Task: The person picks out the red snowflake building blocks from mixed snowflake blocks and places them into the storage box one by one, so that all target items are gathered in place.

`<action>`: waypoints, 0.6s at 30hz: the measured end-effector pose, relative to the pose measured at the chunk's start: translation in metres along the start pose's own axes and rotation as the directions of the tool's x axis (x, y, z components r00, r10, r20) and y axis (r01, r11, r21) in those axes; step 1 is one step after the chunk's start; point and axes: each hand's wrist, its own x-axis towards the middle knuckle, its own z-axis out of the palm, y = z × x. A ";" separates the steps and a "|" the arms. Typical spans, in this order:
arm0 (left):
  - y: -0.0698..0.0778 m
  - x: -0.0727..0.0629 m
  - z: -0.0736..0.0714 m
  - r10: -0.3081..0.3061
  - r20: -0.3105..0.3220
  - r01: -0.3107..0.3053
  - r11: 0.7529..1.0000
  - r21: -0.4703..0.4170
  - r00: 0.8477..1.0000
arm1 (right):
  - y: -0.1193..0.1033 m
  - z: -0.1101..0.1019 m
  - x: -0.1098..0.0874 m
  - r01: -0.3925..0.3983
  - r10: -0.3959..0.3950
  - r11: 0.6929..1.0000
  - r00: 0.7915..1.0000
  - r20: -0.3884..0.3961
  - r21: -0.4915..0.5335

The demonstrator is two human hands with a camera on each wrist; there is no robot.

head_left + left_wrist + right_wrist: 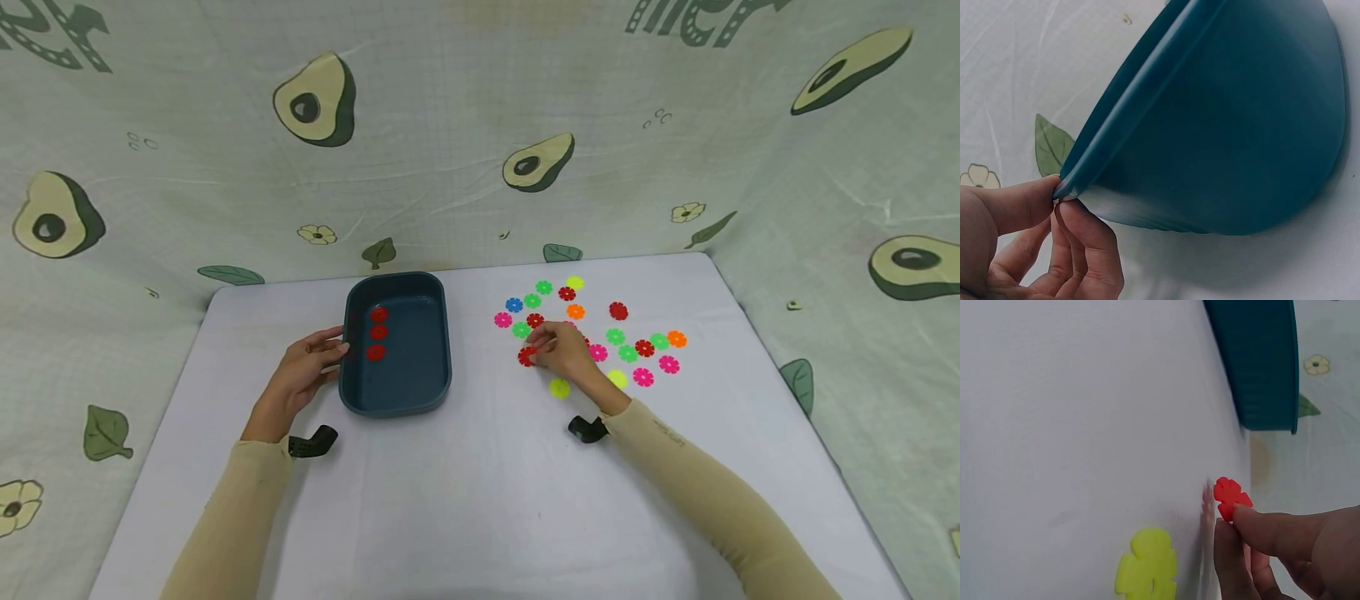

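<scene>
A dark blue tray (pixel 396 400) stands left of the table's middle, with three red notched discs (pixel 377 332) in a column inside it. My left hand (pixel 302 375) pinches the tray's left rim between thumb and fingers, as the left wrist view shows up close. Over at the scattered discs, my right hand (pixel 561 350) pinches a red notched disc (pixel 1229 495) between thumb and forefinger, raised a little off the table. Just below it lies a yellow disc (pixel 559 389). Part of the disc group is hidden behind the right hand.
Several colored discs lie spread on the right, among them a blue one (pixel 513 305), an orange one (pixel 677 339) and a pink one (pixel 669 364). The white table (pixel 465 517) meets a hanging cloth (pixel 450 167) printed with avocados along its back edge.
</scene>
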 end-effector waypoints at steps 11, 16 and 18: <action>0.000 0.000 -0.001 -0.010 -0.005 0.010 1.000 0.015 1.000 | -0.022 0.002 -0.005 0.028 -0.029 0.999 0.999 0.037 0.033; 0.000 0.001 -0.003 -0.013 0.005 0.013 1.000 0.016 1.000 | -0.039 0.004 -0.004 0.073 -0.076 0.996 0.995 0.064 0.060; 0.000 0.002 -0.002 -0.015 0.009 0.015 1.000 0.015 1.000 | -0.044 0.006 -0.003 0.083 -0.088 0.994 0.993 0.073 0.072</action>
